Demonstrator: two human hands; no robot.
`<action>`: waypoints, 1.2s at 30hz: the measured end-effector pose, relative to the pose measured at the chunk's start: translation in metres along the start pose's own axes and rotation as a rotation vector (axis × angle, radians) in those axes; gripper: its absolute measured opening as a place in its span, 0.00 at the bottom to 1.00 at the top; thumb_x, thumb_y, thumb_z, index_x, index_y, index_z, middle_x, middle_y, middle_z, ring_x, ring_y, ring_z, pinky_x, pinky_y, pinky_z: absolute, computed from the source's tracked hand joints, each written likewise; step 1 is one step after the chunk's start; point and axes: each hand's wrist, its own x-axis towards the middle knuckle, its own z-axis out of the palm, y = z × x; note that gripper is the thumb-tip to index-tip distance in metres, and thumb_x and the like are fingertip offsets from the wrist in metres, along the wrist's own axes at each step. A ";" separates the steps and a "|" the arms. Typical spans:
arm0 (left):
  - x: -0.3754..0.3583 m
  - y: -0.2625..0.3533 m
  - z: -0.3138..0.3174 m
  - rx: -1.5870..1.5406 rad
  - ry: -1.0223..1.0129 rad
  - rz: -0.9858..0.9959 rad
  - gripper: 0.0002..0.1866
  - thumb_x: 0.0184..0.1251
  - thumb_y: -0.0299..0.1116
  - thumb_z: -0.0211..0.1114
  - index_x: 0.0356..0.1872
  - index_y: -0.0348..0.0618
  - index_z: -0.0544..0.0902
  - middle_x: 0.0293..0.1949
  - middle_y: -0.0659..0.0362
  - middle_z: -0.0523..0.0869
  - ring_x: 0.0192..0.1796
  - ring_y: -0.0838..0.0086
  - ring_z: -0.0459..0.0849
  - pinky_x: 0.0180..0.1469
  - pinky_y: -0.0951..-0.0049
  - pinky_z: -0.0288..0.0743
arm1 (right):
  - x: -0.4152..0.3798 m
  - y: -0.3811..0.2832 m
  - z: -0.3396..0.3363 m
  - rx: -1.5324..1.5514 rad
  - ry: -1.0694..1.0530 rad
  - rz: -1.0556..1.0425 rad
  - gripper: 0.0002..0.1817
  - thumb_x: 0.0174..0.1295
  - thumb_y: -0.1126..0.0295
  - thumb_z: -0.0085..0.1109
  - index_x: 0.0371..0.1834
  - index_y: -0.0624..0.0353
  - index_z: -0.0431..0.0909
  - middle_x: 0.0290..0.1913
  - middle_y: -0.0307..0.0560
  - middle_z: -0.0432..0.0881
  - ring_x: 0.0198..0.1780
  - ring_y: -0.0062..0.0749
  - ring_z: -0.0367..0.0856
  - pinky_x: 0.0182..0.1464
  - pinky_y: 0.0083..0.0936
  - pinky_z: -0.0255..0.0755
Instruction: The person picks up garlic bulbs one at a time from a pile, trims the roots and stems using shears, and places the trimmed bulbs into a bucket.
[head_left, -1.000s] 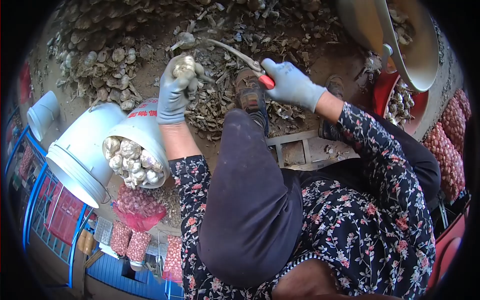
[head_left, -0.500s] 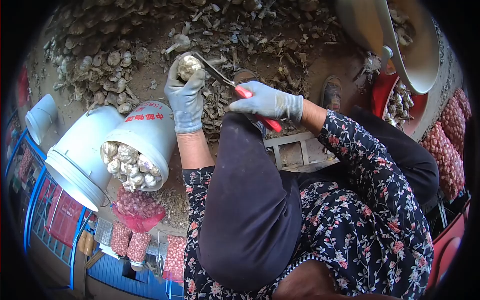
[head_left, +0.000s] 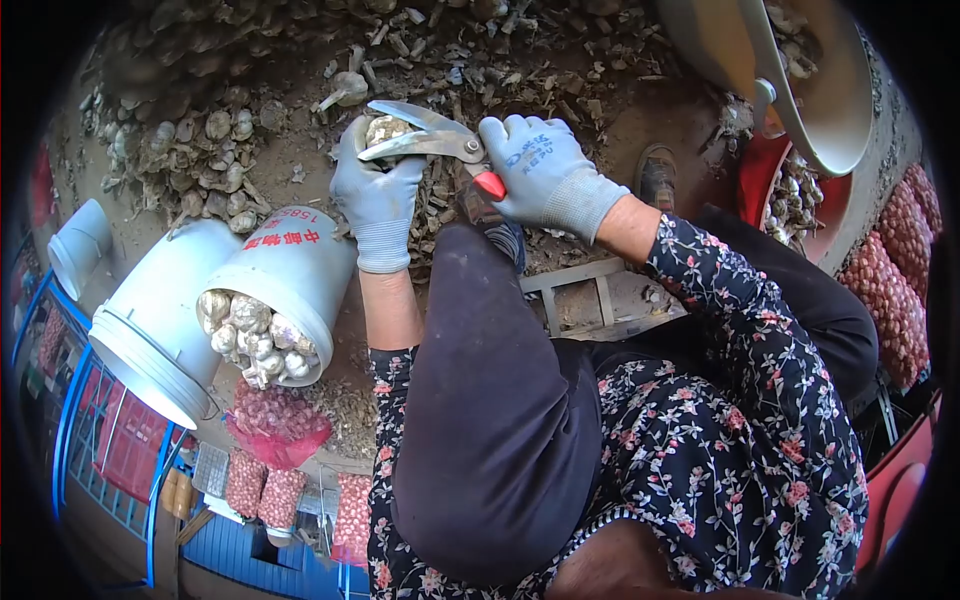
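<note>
In a grey work glove, my left hand (head_left: 378, 200) grips a garlic bulb (head_left: 388, 130) above the littered ground. My gloved right hand (head_left: 545, 175) is wrapped round the red handles of the pruning shears (head_left: 440, 140). The shears' two metal blades are spread apart, pointing left, and pass in front of the bulb. Part of the bulb is hidden behind the blades and my left fingers. Just beyond my left hand, another garlic bulb with a stem (head_left: 348, 90) lies on the ground.
A white bucket of trimmed garlic (head_left: 275, 245) leans at left beside other white buckets (head_left: 165, 300). Loose garlic (head_left: 215, 150) and stem scraps (head_left: 560, 60) cover the ground ahead. At right are a red tub (head_left: 825, 215), a tilted pale bucket (head_left: 830, 90) and net sacks (head_left: 885, 310).
My right hand has turned and lifted, its glove's back now showing. The shears have swung more level and their blades have spread across the garlic bulb. My left hand has shifted slightly.
</note>
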 end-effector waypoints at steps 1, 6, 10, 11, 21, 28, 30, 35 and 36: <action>-0.001 0.000 0.001 -0.043 -0.002 -0.010 0.28 0.43 0.30 0.77 0.49 0.37 0.78 0.40 0.55 0.85 0.41 0.71 0.84 0.46 0.73 0.77 | 0.001 0.000 -0.001 0.003 -0.004 -0.001 0.26 0.56 0.53 0.58 0.48 0.62 0.68 0.43 0.57 0.79 0.46 0.48 0.80 0.49 0.40 0.70; -0.007 0.002 -0.001 -0.008 -0.049 -0.111 0.25 0.45 0.28 0.76 0.47 0.36 0.79 0.36 0.57 0.85 0.37 0.75 0.84 0.43 0.74 0.78 | 0.003 0.007 0.006 0.258 -0.256 0.051 0.26 0.55 0.57 0.63 0.45 0.63 0.64 0.37 0.61 0.81 0.43 0.53 0.81 0.44 0.43 0.74; -0.015 -0.029 -0.002 -0.661 -0.028 -0.458 0.17 0.54 0.27 0.72 0.44 0.36 0.78 0.33 0.58 0.84 0.33 0.74 0.83 0.38 0.75 0.80 | -0.006 0.029 0.043 0.501 -0.045 0.171 0.20 0.57 0.60 0.60 0.40 0.63 0.65 0.34 0.66 0.80 0.40 0.61 0.79 0.40 0.46 0.72; -0.014 -0.034 -0.006 -0.942 -0.007 -0.588 0.10 0.58 0.30 0.69 0.37 0.36 0.79 0.29 0.58 0.82 0.31 0.72 0.83 0.34 0.76 0.81 | -0.010 0.032 0.043 0.547 -0.038 0.201 0.19 0.58 0.59 0.59 0.39 0.64 0.66 0.34 0.67 0.79 0.40 0.63 0.78 0.40 0.46 0.71; 0.095 -0.029 0.030 0.890 -0.352 -0.272 0.26 0.60 0.36 0.60 0.59 0.42 0.68 0.55 0.39 0.74 0.50 0.45 0.81 0.54 0.54 0.75 | 0.000 0.020 0.031 0.528 -0.316 0.286 0.25 0.61 0.53 0.53 0.47 0.67 0.67 0.43 0.68 0.80 0.49 0.56 0.79 0.52 0.42 0.72; 0.068 -0.099 0.004 -0.112 -0.288 -0.448 0.23 0.54 0.28 0.69 0.51 0.37 0.71 0.34 0.53 0.82 0.37 0.69 0.85 0.36 0.73 0.79 | -0.001 0.025 0.030 0.449 -0.299 0.274 0.24 0.60 0.53 0.53 0.45 0.65 0.68 0.44 0.64 0.80 0.49 0.54 0.80 0.51 0.41 0.73; 0.041 -0.069 -0.010 -0.589 -0.312 -0.509 0.27 0.56 0.24 0.67 0.57 0.40 0.70 0.40 0.57 0.80 0.37 0.74 0.83 0.30 0.79 0.78 | -0.002 0.022 0.024 0.355 -0.198 0.208 0.23 0.60 0.53 0.55 0.45 0.63 0.68 0.44 0.63 0.81 0.49 0.53 0.80 0.50 0.41 0.73; 0.014 -0.026 -0.017 -0.833 -0.303 -0.388 0.30 0.51 0.22 0.67 0.58 0.39 0.68 0.42 0.57 0.80 0.34 0.76 0.82 0.28 0.80 0.77 | -0.003 0.010 0.011 0.157 0.054 0.013 0.24 0.57 0.54 0.57 0.49 0.61 0.68 0.41 0.57 0.79 0.45 0.51 0.81 0.49 0.41 0.73; 0.012 -0.019 -0.019 -0.845 -0.356 -0.382 0.31 0.48 0.22 0.68 0.58 0.39 0.69 0.41 0.58 0.79 0.34 0.78 0.81 0.30 0.80 0.77 | -0.004 0.008 0.007 0.153 0.061 0.020 0.24 0.57 0.54 0.57 0.49 0.61 0.68 0.41 0.57 0.79 0.45 0.51 0.81 0.49 0.41 0.73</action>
